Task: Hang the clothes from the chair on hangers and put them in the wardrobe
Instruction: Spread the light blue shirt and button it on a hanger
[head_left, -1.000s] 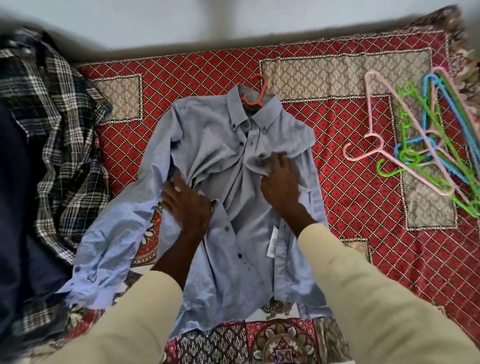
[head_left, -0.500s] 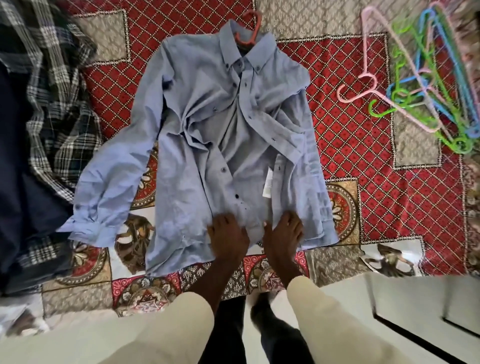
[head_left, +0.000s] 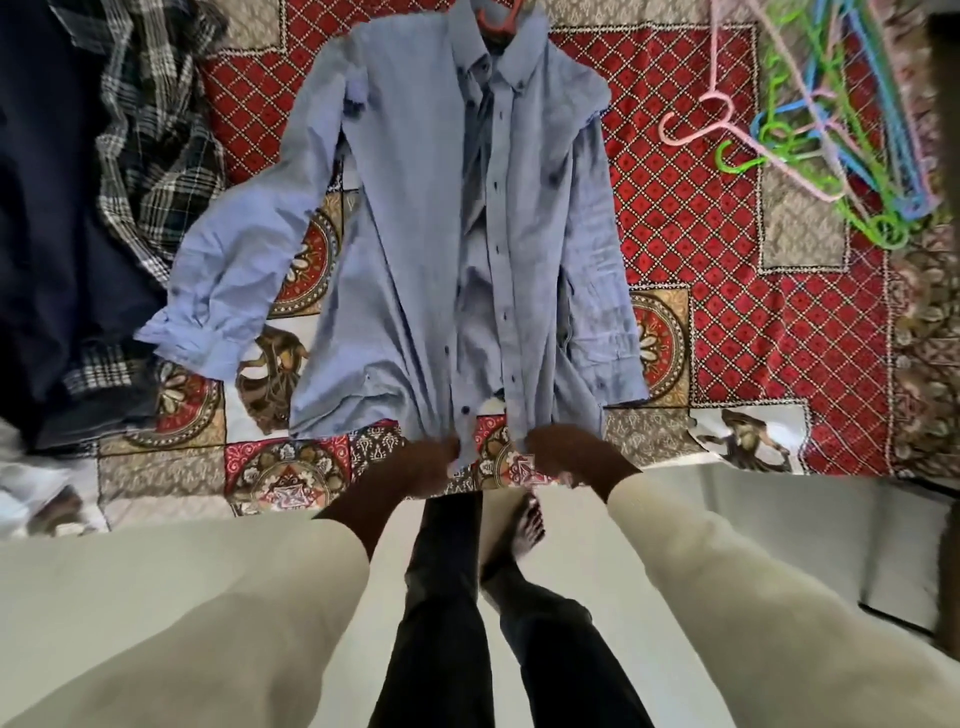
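A light blue button-up shirt (head_left: 415, 218) lies front up on the patterned red bedspread (head_left: 675, 208). An orange-red hanger (head_left: 496, 21) sits in its collar, hook at the top edge of the view. My left hand (head_left: 415, 465) grips the left front panel at the bottom hem. My right hand (head_left: 566, 454) grips the right front panel at the hem. The two panels are pulled straight down toward me. The shirt's left sleeve (head_left: 234, 260) lies bent out to the side.
A plaid shirt (head_left: 150, 130) and a dark navy garment (head_left: 47, 234) lie heaped at the left. A pile of pink, green and blue hangers (head_left: 831, 130) sits at the top right. I stand barefoot on a pale floor (head_left: 779, 519) at the bed's edge.
My hands slid from the shirt's chest down to the bottom hem and took hold of it. The crumpled front has been pulled straight and flat.
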